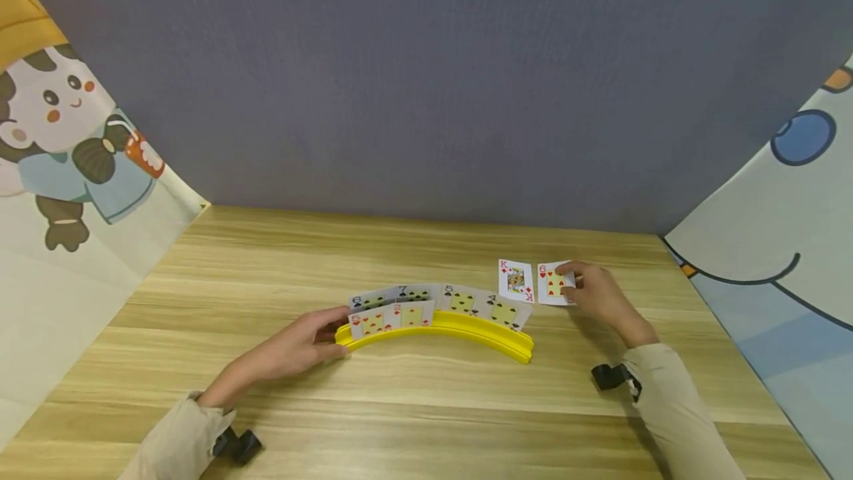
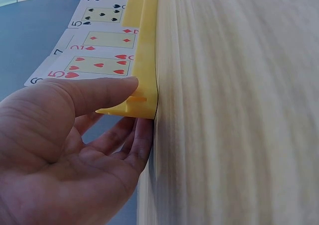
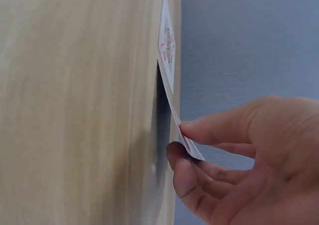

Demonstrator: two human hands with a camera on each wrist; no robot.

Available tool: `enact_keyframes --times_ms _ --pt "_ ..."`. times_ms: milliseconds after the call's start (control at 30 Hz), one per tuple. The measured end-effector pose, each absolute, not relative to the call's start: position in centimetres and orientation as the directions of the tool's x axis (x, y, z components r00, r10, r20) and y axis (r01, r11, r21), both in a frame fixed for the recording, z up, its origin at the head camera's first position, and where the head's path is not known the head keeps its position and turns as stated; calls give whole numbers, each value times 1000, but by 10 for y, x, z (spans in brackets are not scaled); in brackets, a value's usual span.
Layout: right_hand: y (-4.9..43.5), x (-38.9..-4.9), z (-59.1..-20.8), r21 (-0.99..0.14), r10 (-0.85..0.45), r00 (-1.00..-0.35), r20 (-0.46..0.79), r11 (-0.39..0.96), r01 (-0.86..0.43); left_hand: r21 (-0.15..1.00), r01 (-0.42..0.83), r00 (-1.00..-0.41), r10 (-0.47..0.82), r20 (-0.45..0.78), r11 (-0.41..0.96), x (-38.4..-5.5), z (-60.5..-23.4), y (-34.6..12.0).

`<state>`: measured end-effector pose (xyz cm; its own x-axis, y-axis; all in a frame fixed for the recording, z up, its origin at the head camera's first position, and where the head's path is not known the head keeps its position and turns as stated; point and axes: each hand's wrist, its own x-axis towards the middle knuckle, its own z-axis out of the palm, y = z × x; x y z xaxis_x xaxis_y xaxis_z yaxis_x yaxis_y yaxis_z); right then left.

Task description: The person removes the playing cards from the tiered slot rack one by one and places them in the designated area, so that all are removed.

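Note:
My left hand (image 1: 289, 350) grips the left end of a curved yellow card holder (image 1: 460, 326), thumb on its front side in the left wrist view. In the holder's front row stand the five of hearts (image 2: 99, 64) and the two of diamonds (image 1: 412, 314). Behind them are a black six (image 1: 360, 304) and a black seven (image 1: 416, 293), partly covered. The five of spades (image 1: 461, 301) and four of spades (image 1: 504, 311) stand further right. My right hand (image 1: 600, 298) pinches the right edge of the six of hearts (image 1: 552, 281), which tilts up off the table in the right wrist view.
The king of diamonds (image 1: 516, 281) lies face up just left of the six. Under everything is a wood-grain table (image 1: 400, 421). A grey panel (image 1: 426, 95) rises at the back, with printed cartoon sheets (image 1: 93, 169) at both sides.

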<state>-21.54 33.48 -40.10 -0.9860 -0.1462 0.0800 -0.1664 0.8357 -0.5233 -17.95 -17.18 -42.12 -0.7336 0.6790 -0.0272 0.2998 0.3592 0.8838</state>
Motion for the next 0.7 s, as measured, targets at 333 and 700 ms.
enact_keyframes --times_ms 333,700 --pt "336 -215 -409 -440 -212 -968 132 863 -249 883 278 -746 664 -50 379 -180 -423 -171" --pt "332 -215 -410 -400 -206 -969 138 883 -245 893 250 -741 668 -73 375 -181 -425 -172"
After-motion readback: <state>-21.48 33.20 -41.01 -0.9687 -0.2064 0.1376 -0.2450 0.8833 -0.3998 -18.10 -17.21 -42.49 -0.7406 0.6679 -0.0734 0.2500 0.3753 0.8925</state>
